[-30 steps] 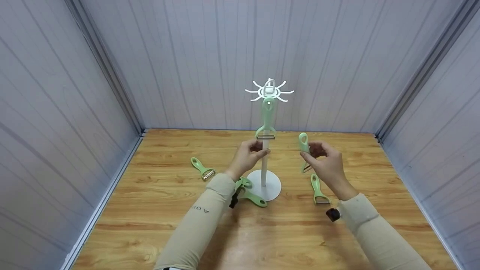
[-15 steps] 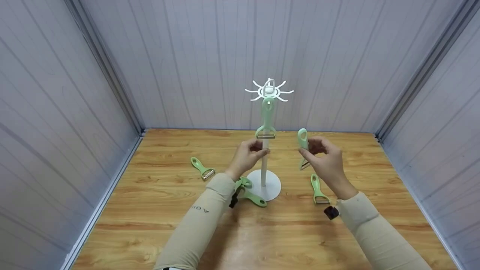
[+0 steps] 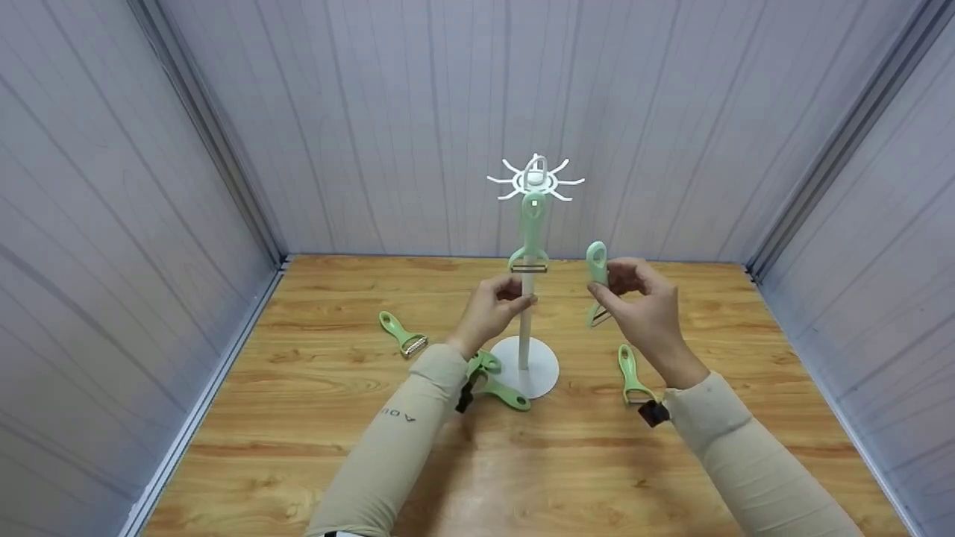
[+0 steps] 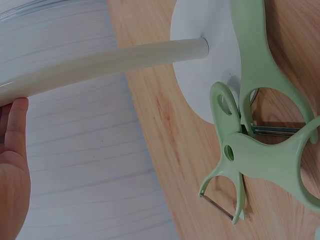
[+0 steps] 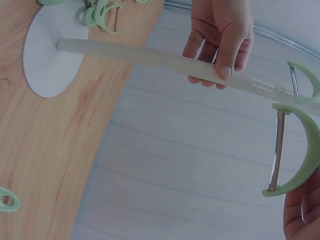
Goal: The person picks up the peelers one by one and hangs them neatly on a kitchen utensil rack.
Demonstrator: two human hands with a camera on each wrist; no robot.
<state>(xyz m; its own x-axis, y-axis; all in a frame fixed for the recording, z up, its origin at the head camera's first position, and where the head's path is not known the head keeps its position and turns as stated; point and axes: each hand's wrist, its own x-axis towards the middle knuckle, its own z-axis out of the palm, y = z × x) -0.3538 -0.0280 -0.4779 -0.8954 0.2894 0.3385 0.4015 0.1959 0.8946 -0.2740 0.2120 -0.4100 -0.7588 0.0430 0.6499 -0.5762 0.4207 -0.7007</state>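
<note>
In the head view my left hand (image 3: 489,309) grips the pole (image 3: 524,335) of a white stand with a ring of hooks (image 3: 552,182) on top. A green peeler (image 3: 532,233) hangs from the stand's front, blade down. To the right of the pole, my right hand (image 3: 647,306) pinches another green peeler (image 3: 601,277) by its handle, holed end up. The right wrist view shows that peeler's arched head (image 5: 311,160) and metal blade, apart from the pole. Fingers of my left hand (image 5: 225,40) wrap the pole there too.
Green peelers lie on the wooden table (image 3: 567,477): one at left (image 3: 399,330), one at right (image 3: 630,373), and overlapping ones (image 3: 509,395) by the stand's round base (image 3: 547,373), partly behind my left forearm. Panel walls surround the table.
My right hand has risen and shifted slightly left with the peeler, closer to the stand's hooks. The left hand stays on the pole, and the hanging peeler keeps its place.
</note>
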